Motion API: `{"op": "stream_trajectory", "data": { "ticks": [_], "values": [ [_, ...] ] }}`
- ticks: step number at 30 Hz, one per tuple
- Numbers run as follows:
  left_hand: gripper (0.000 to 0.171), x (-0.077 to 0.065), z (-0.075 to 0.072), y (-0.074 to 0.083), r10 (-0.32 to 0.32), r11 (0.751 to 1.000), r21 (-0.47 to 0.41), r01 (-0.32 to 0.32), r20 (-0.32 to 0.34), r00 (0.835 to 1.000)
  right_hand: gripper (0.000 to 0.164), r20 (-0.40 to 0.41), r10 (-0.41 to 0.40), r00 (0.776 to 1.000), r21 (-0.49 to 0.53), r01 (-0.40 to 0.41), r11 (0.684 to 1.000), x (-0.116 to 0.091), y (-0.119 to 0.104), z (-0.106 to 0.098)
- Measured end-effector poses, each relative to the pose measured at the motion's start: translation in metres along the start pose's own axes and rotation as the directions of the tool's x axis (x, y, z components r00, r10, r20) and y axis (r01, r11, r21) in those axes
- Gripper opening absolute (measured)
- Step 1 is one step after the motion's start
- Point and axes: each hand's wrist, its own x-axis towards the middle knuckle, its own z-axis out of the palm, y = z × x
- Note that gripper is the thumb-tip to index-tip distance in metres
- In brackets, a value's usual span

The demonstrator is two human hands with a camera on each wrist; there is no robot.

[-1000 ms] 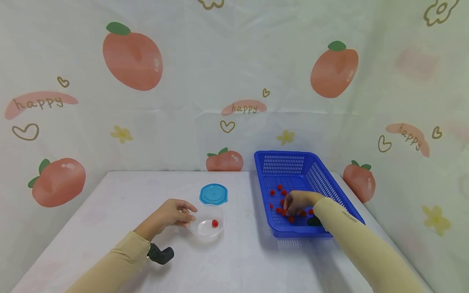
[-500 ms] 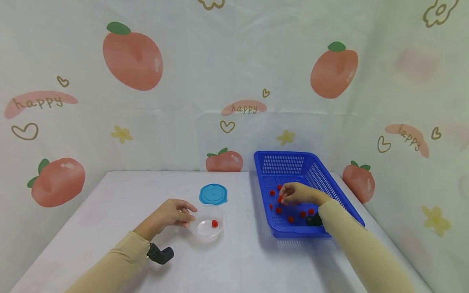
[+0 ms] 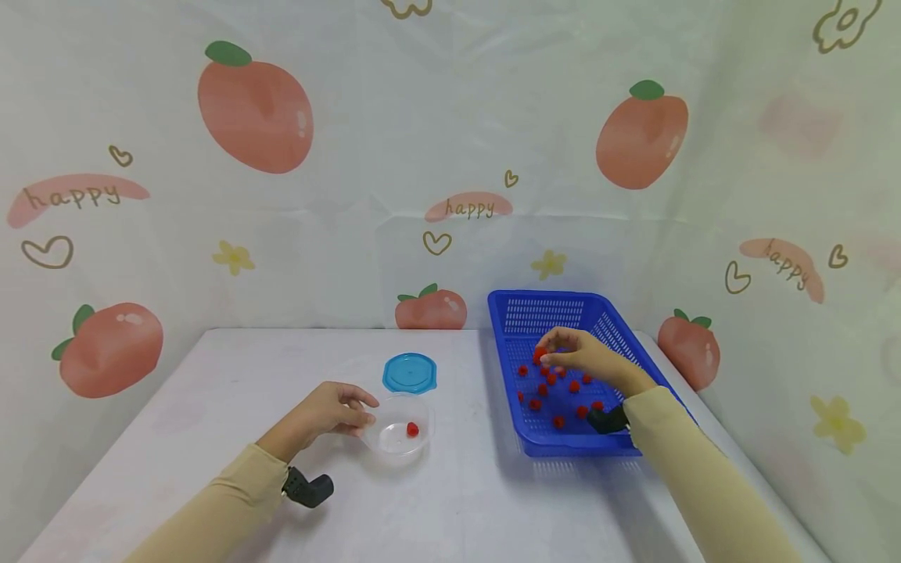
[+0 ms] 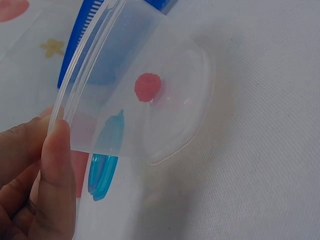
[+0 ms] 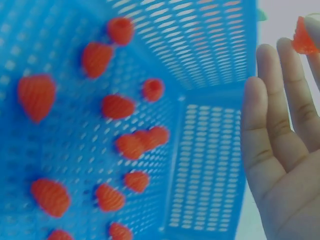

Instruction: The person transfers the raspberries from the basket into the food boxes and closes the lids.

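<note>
My left hand (image 3: 329, 413) pinches the rim of a clear plastic container (image 3: 397, 450) between thumb and fingers. One raspberry (image 4: 148, 87) lies inside it, also visible in the head view. Over the blue basket (image 3: 556, 446), my right hand (image 3: 587, 358) pinches another raspberry (image 5: 304, 37) between thumb and finger, while its other fingers stretch out straight. In the right wrist view that held berry is cut off by the frame's edge. Below the hand, several raspberries (image 5: 117, 106) lie scattered on the basket floor.
A blue lid (image 3: 411, 373) lies on the white table (image 3: 464, 500) behind the container. The basket's tall slotted walls (image 5: 205, 165) stand at the table's right side. A patterned cloth wall (image 3: 338, 266) closes off the back.
My right hand has lifted up from among the berries in the basket with one raspberry in its grasp. My left hand and the container have stayed in place.
</note>
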Motion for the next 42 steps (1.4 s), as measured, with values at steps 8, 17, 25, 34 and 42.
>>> {"op": "stream_trajectory", "data": {
  "ticks": [8, 17, 25, 34, 42],
  "values": [
    [0.031, -0.001, -0.001, 0.002, -0.004, 1.000, 0.001, 0.004, -0.001, 1.000, 0.027, -0.093, -0.107, 0.990, 0.076, 0.114, 0.991, -0.004, -0.014, 0.001],
    [0.031, -0.001, -0.002, 0.002, -0.004, 1.000, 0.001, 0.004, 0.001, 1.000, 0.018, -0.129, -0.196, 0.972, 0.200, 0.219, 0.955, -0.005, -0.040, 0.025],
    [0.031, -0.001, -0.001, 0.001, -0.008, 1.000, 0.012, 0.008, -0.009, 1.000, 0.016, -0.138, -0.241, 0.961, 0.352, 0.275, 0.895, -0.007, -0.066, 0.053],
    [0.030, 0.000, 0.001, 0.002, -0.014, 1.000, 0.017, 0.014, -0.012, 1.000, 0.018, -0.127, -0.261, 0.957, 0.460, 0.289, 0.839, -0.008, -0.082, 0.091],
    [0.031, 0.001, 0.001, 0.001, -0.017, 1.000, 0.017, 0.018, -0.014, 1.000, 0.016, -0.110, -0.238, 0.965, 0.495, 0.260, 0.829, -0.003, -0.086, 0.137]
  ]
}}
